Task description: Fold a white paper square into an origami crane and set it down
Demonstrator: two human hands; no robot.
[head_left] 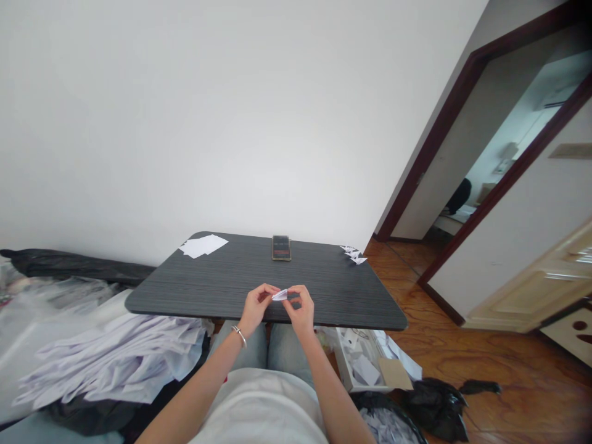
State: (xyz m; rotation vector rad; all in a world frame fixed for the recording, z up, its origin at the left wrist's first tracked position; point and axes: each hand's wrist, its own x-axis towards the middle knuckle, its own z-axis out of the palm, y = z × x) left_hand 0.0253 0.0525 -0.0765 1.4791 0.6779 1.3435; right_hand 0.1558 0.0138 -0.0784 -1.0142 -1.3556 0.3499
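Dark wood-grain table point(222, 279) carries white sheets point(203, 246) beyond the left hand point(256, 306), a smartphone point(281, 248) straight ahead, folded paper figures point(354, 254) past the right hand point(300, 308).

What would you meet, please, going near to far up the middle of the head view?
white T-shirt → blue jeans → folded white paper between left hand and right hand → dark tabletop → phone → white wall

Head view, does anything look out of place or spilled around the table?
Yes. A heap of loose white paper sprawls left of the table, and a crumpled black plastic bag lies on the wooden floor. Both look dumped rather than put away.
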